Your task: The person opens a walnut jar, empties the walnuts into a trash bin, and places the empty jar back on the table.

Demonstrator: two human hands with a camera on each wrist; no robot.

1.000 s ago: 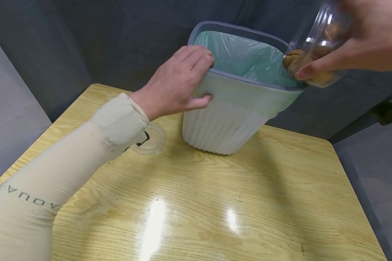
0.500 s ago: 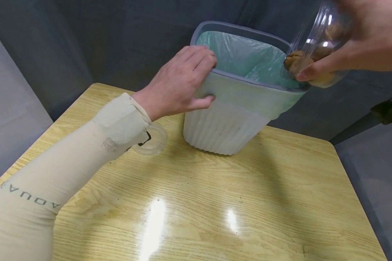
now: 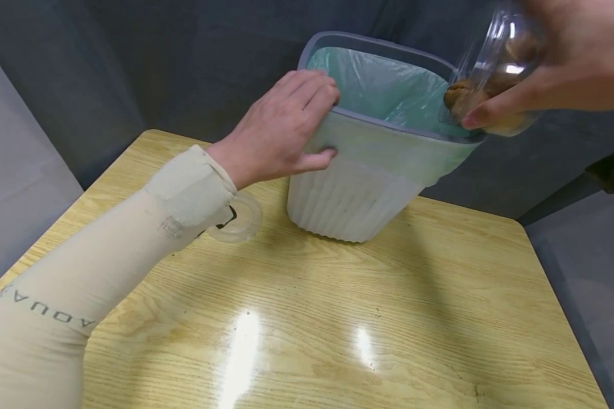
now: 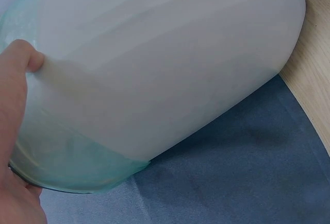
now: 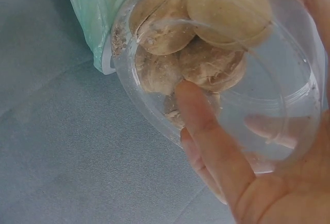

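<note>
Right hand (image 3: pixel 568 62) grips a clear jar (image 3: pixel 493 74), fingers and thumb wrapped round its body, holding it tipped over the far-right corner of the bin (image 3: pixel 358 187). Left hand (image 3: pixel 278 133) clasps the bin's near-left rim — fingers hooked over the edge, thumb pressed on the outer wall.

Position: bin stands toward the back of the wooden table (image 3: pixel 337 318), lined with a pale green bag (image 3: pixel 384 85) folded over the rim. It looks tilted a little toward the jar, though only slightly. Jar mouth sits just at the rim, touching or nearly touching the bag — cannot tell which.

Orientation: jar's long axis runs from upper right down to lower left in the head view, mouth pointing down and leftward into the bin opening, base up by the palm. Tilt is moderate, not inverted.

Contents: several round brown pieces, walnuts (image 5: pixel 170 23) by the look of them, crowded at the mouth in the right wrist view. None seen falling or lying in the bag.

Progress, as a judgement: lid (image 3: pixel 237 218) already off, lying on the table beside the left sleeve; jar brought to the bin and tipped. Emptying itself seems not yet done, since the walnuts sit inside the jar.
</note>
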